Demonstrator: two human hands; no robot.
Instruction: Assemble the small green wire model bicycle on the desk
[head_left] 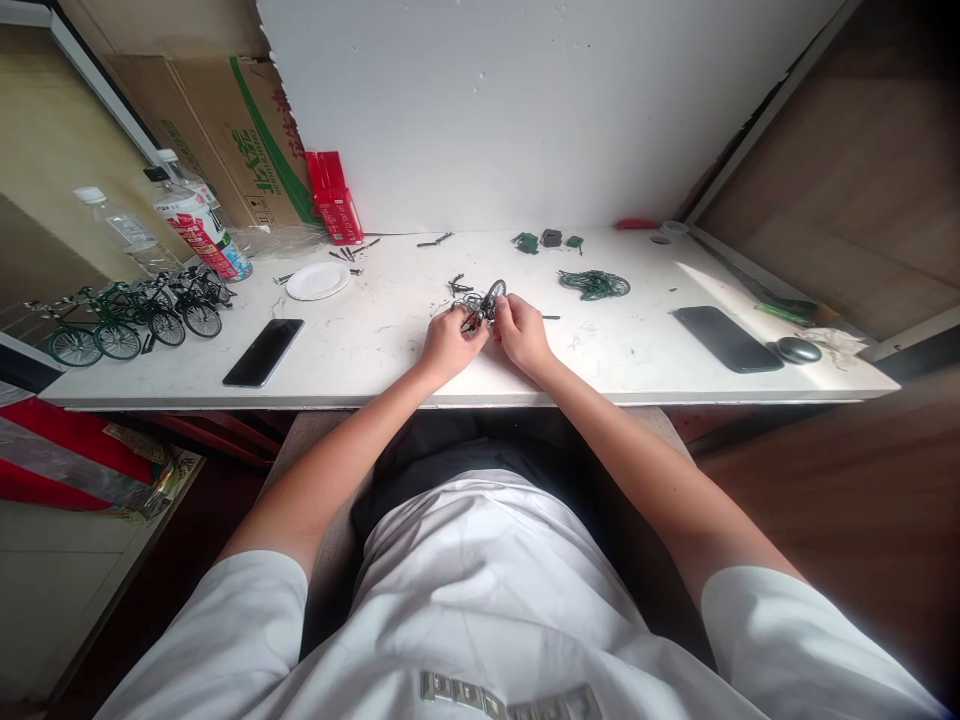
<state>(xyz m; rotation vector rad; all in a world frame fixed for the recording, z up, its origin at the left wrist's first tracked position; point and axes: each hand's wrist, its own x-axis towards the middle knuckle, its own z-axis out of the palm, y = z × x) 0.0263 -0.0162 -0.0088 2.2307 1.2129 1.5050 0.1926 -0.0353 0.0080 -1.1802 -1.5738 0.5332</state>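
Note:
Both hands meet over the white table, around a small black model bicycle with a spoked wheel standing up. My left hand is closed on the frame end, its fingertips partly hiding it. My right hand pinches the bicycle near the upright wheel; what its fingertips cover is hidden. Just behind them lies a small dark part. A thin dark rod lies to the right of my right hand. Farther right rests a flat dark green bundle of bicycle parts with wheels.
Several finished-looking model bicycles stand at the left, before bottles. A phone, a paper plate and a red box are also left. Green and black pieces lie at the back. A dark pad and mouse sit right.

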